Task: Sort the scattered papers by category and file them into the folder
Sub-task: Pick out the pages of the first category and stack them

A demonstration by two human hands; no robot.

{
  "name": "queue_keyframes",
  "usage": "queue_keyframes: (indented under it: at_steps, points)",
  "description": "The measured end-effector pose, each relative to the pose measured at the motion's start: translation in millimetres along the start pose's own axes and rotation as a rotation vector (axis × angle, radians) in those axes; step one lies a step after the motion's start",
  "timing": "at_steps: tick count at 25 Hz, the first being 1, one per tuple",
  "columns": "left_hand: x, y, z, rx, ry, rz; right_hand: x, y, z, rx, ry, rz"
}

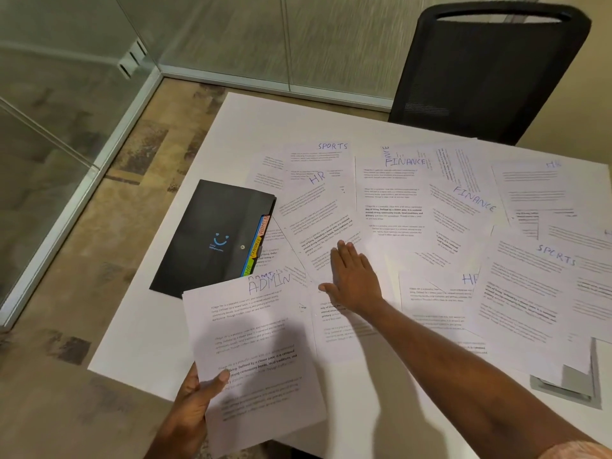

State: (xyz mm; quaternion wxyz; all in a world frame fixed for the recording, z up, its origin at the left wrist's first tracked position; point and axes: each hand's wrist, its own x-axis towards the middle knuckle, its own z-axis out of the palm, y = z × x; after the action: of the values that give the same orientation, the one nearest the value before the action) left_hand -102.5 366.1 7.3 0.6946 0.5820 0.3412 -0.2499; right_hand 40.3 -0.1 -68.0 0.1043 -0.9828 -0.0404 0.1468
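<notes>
Nearest, at 7 o'clock in view: left hand (193, 397) pinched the ADMIN stack (255, 352) at its lower-left corner, thumb on top, fingers curled under. It looked like at least 2 sheets, since a second heading peeked out behind the top one. Just past it, mid-frame: right hand (351, 279) lay flat on the scattered papers (390, 200), fingers straight and close together, thumb splayed toward 9 o'clock, gripping nothing. At 10 o'clock of that hand, the black folder (212, 236) lay on the table (251, 114), flap apparently closed, coloured tabs (258, 241) showing along its right edge, partly under the ADMIN stack's top corner. From 12 to 3 o'clock, loose sheets overlapped unsorted: HR (318, 178), SPORTS (332, 146), 2 FINANCE (404, 160), another SPORTS (556, 256), another HR (468, 279). Farthest, at 1 o'clock, a black chair (490, 71). My read: early stage. 1 category was partly gathered in hand, no sheet visibly filed, and 3 categories plus any stray ADMIN sheets were left to collect.
</notes>
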Motion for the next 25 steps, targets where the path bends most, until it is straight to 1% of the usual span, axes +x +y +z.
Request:
queue_keyframes:
  at_steps: [3, 5, 8, 13, 20, 23, 25]
  points:
    - [4.3, -1.4, -1.4, -0.034, 0.016, -0.004, 2.3, 0.8, -5.9, -0.002, 0.04, -0.004]
    - [5.8, -1.7, -0.7, -0.037, 0.016, -0.014, 4.5, -0.5, -6.8, -0.019, -0.014, 0.007]
    - [6.2, -0.3, 1.5, -0.067, -0.011, -0.009, 5.0, -3.8, 3.3, -0.116, -0.117, 0.011]
    - [5.8, 0.7, 6.5, -0.089, -0.055, -0.005, 4.0, -7.6, 17.1, -0.104, -0.096, 0.042]
    - [8.2, -4.9, 4.9, -0.111, -0.046, -0.028, 4.6, -6.1, 9.7, -0.01, -0.006, 0.069]
    - [4.2, 1.4, 8.2, -0.103, -0.067, -0.033, 7.5, 2.3, -5.4, 0.066, 0.064, -0.011]
    - [0.6, 7.1, 11.7, -0.069, -0.07, 0.004, 8.6, 14.6, -22.3, 0.126, 0.163, -0.046]
